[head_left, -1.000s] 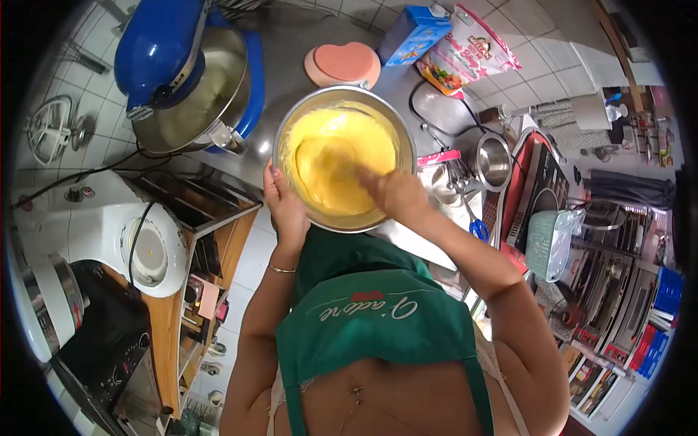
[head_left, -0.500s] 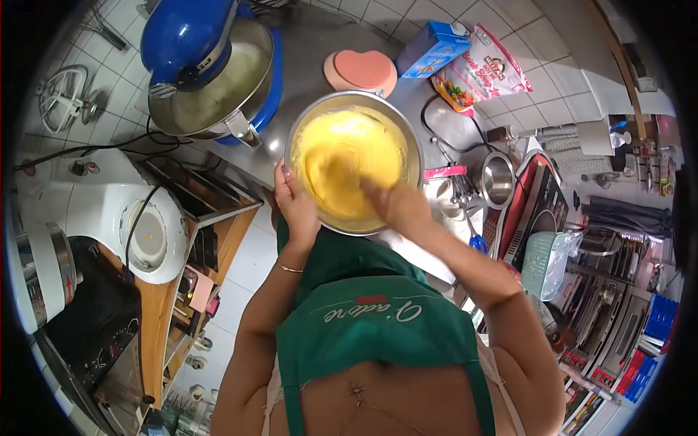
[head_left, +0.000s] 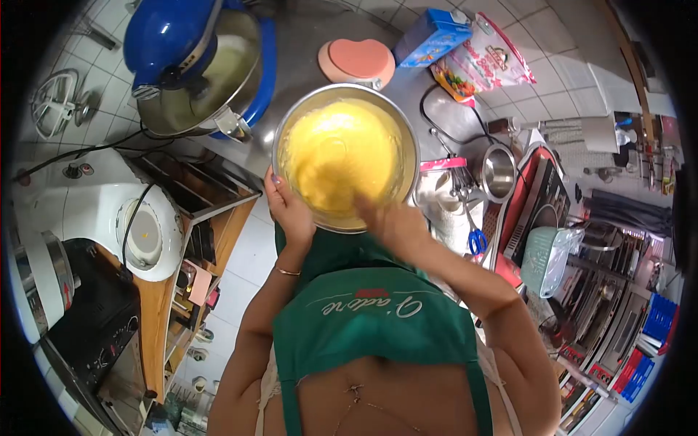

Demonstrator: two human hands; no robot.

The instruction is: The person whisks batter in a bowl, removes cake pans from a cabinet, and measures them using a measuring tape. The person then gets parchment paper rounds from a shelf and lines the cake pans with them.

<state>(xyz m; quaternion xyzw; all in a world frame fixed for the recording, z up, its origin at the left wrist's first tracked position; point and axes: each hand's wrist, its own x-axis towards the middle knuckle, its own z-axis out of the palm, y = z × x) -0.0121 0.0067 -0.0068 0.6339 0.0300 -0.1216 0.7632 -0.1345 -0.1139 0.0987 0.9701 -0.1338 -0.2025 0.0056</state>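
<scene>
A metal mixing bowl (head_left: 413, 145) of yellow batter (head_left: 356, 134) is in front of me, just above my apron. My left hand (head_left: 291, 211) grips the bowl's near left side, with its thumb at the rim. Over the near right rim, my right hand (head_left: 389, 225) is closed around a mixing tool. The tool's end is in the batter and smeared by motion; it looks like a whisk (head_left: 327, 174). Its handle is mostly hidden by my fingers.
A blue stand mixer (head_left: 171, 43) with pale mixture in its bowl stands at back left. Behind my bowl lies a pink heart-shaped scale (head_left: 356, 59). A blue carton (head_left: 432, 36), a pink-and-white bag (head_left: 483, 62), a small steel pot (head_left: 498, 173) and blue-handled scissors (head_left: 476, 240) are to the right.
The bowl and both hands have shifted slightly left in view. My right hand has moved a little toward me and left, and the batter's surface pattern differs.
</scene>
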